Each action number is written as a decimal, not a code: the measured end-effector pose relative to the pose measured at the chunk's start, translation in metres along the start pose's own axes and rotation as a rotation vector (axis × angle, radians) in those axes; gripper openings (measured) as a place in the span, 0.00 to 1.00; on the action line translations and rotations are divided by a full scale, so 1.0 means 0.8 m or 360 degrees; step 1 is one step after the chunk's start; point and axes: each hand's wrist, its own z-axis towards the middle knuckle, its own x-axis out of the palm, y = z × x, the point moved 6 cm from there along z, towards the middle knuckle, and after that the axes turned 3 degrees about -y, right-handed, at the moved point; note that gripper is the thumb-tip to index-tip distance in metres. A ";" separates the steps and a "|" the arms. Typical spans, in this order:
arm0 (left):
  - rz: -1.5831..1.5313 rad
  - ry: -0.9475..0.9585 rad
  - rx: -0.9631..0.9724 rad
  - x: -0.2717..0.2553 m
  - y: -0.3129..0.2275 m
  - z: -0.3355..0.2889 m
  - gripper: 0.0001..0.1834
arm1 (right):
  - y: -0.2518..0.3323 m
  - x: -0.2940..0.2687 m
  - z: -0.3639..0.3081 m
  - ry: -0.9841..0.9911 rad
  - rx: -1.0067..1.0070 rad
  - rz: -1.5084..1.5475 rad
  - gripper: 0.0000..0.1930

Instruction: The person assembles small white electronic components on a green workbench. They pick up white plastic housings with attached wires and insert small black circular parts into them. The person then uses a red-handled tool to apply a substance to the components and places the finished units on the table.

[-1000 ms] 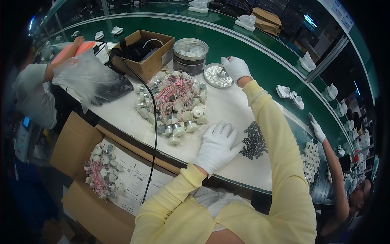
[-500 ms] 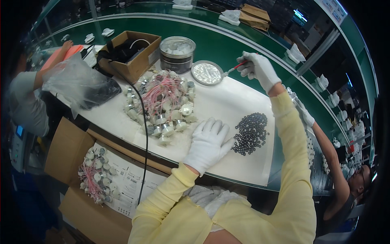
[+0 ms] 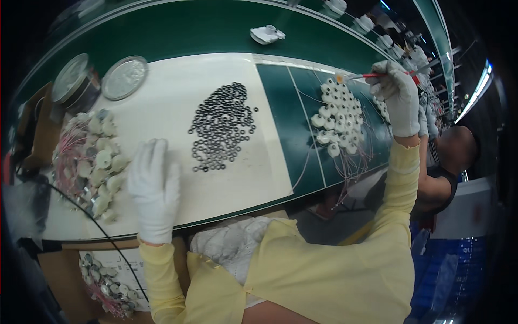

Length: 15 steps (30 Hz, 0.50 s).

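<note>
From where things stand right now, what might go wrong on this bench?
1. The right hand holds a red-handled tool with its tip close to the white parts; a slip might knock one askew.
2. Thin wires trail from those parts over the near edge and could snag.
3. The black rings lie loose beside the left hand; a sideways sweep might scatter them.

Gap btwn L hand (image 3: 154, 186) & rnd dish (image 3: 145, 70); blk rings (image 3: 224, 127) obstruct to R.

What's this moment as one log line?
left hand: resting on white sheet | right hand: holding red-handled tool, tip near white wired parts | black rings: loose on sheet
</note>
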 end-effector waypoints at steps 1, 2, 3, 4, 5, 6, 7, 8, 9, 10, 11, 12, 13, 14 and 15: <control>-0.0022 -0.0026 0.0012 -0.003 -0.001 0.000 0.22 | -0.011 -0.034 -0.010 -0.0092 0.0073 -0.0140 0.18; -0.0021 -0.0054 0.0026 -0.008 -0.001 0.000 0.21 | -0.026 -0.065 -0.019 -0.0179 0.0144 -0.0257 0.17; -0.0019 -0.0070 0.0015 -0.009 0.001 -0.001 0.21 | -0.041 -0.092 -0.028 -0.0265 0.0209 -0.0371 0.17; -0.0015 -0.0087 0.0002 -0.010 0.002 -0.002 0.20 | -0.060 -0.116 -0.034 -0.0305 0.0254 -0.0254 0.16; -0.0001 -0.0111 -0.0020 -0.013 0.003 -0.003 0.19 | -0.075 -0.127 -0.036 -0.0370 0.0278 -0.0330 0.16; -0.0033 -0.0086 -0.0103 -0.013 0.006 -0.004 0.19 | -0.088 -0.135 -0.037 -0.0432 0.0303 -0.0407 0.16; -0.0090 -0.0084 -0.0191 -0.012 0.011 -0.006 0.20 | -0.099 -0.142 -0.037 -0.0492 0.0329 -0.0484 0.16; -0.0144 -0.0079 -0.0274 -0.011 0.016 -0.007 0.20 | -0.113 -0.146 -0.034 -0.0476 0.0372 -0.0535 0.16; -0.0197 -0.0075 -0.0360 -0.009 0.019 -0.008 0.20 | -0.122 -0.146 -0.028 -0.0497 0.0350 -0.0554 0.16; -0.0289 -0.0080 -0.0460 -0.007 0.022 -0.009 0.21 | -0.130 -0.142 -0.024 -0.0520 0.0328 -0.0574 0.17; -0.0379 -0.0085 -0.0561 -0.004 0.024 -0.010 0.21 | -0.138 -0.140 -0.019 -0.0543 0.0307 -0.0594 0.17; -0.0464 -0.0097 -0.0672 -0.004 0.027 -0.011 0.21 | -0.145 -0.136 -0.009 -0.0480 0.0345 -0.0550 0.16; -0.0443 -0.0095 -0.0696 -0.005 0.028 -0.010 0.22 | -0.154 -0.134 0.001 -0.0469 0.0358 -0.0550 0.16; -0.0434 -0.0093 -0.0723 -0.003 0.031 -0.011 0.22 | -0.162 -0.134 0.010 -0.0461 0.0371 -0.0562 0.16; -0.0425 -0.0090 -0.0750 -0.002 0.033 -0.012 0.22 | -0.169 -0.135 0.019 -0.0452 0.0384 -0.0573 0.16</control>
